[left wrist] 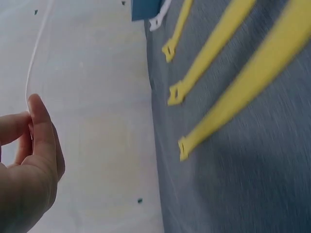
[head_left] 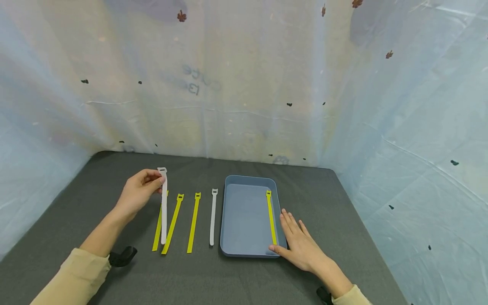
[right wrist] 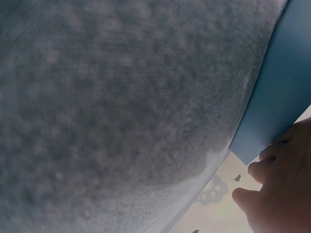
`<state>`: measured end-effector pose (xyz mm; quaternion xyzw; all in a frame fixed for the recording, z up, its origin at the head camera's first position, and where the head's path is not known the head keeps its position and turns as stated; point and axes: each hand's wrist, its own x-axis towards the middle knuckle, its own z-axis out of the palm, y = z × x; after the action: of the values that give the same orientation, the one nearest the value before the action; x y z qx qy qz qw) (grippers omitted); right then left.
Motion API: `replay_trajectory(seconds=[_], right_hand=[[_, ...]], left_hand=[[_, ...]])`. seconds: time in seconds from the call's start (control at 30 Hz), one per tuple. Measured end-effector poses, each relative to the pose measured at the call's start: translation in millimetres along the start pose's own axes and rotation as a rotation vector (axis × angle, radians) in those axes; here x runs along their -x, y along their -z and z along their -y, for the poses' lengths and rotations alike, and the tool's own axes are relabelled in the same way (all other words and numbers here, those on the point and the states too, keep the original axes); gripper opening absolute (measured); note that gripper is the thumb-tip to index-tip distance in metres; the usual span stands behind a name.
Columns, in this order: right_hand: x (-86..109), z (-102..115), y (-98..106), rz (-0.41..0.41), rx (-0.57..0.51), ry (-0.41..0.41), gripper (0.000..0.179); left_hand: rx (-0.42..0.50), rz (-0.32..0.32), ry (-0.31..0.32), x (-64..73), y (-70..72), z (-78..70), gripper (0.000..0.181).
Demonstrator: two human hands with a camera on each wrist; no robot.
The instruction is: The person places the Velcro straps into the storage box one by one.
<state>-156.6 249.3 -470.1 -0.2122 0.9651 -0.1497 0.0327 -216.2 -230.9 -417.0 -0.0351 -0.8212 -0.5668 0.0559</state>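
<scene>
My left hand (head_left: 138, 189) pinches a white cable tie (head_left: 164, 214) near its slotted head, between thumb and fingers. The strip hangs down in front of the leftmost yellow cable tie (head_left: 157, 231), partly covering it in the head view. In the left wrist view the held tie (left wrist: 32, 63) shows as a thin edge-on line. My right hand (head_left: 301, 248) lies along the right side of a blue-grey tray (head_left: 244, 220), fingers extended, thumb over the near right rim. Inside the tray, by its right wall, is one yellow cable tie (head_left: 271, 218).
Between the left hand and the tray, two more yellow cable ties (head_left: 173, 224) (left wrist: 214, 46) and a white cable tie (head_left: 213, 218) lie roughly side by side, heads facing away. Grey cloth (head_left: 183, 279) covers the table. Pale sheeting (head_left: 236, 76) hangs behind and at both sides.
</scene>
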Motion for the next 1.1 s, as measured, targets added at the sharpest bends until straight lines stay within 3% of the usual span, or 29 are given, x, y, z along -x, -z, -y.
replay_trajectory(seconds=[0.53,0.73,1.1], right_hand=[[-1.6,-2.6,-1.0,0.018,-0.003,-0.01,0.102],[-2.6,-2.6,-1.9,0.017,0.002,-0.01,0.102],[-2.5,-0.5,-0.8,0.02,-0.004,-0.023,0.101]], left_hand=[[0.248,-0.015,0.0,-22.0,-50.2,-25.5,0.038],[0.314,0.011,-0.003,-26.7,-66.4,-26.0,0.034],[0.323,0.058,0.023,-31.3,-95.8,-33.8,0.031]])
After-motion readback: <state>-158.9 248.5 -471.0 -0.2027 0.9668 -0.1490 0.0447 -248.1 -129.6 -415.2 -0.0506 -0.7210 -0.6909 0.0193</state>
